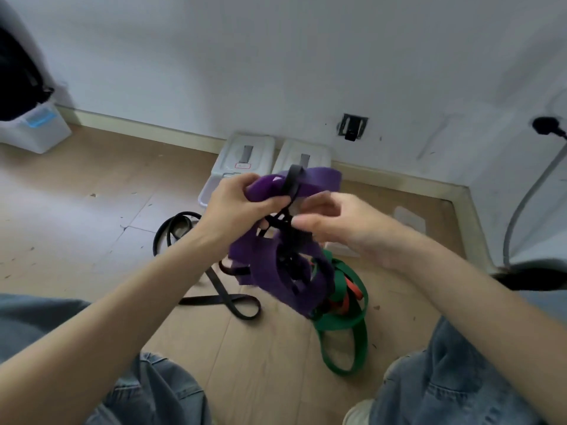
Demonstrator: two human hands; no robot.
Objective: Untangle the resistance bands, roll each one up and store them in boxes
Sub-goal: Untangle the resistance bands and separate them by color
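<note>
Our left hand (237, 207) grips the wide purple rubber band (285, 271) mid-frame, fingers curled round its top loop. Thin black band (290, 185) threads through it. Our right hand (334, 223) pinches that black band. Green band (343, 326) lies below right; white lidded boxes (245, 161) above.

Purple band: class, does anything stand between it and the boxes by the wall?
Yes. The purple band, gripped by the left hand, is knotted with a thin black band that the right hand picks at; both white boxes have lids on.
</note>
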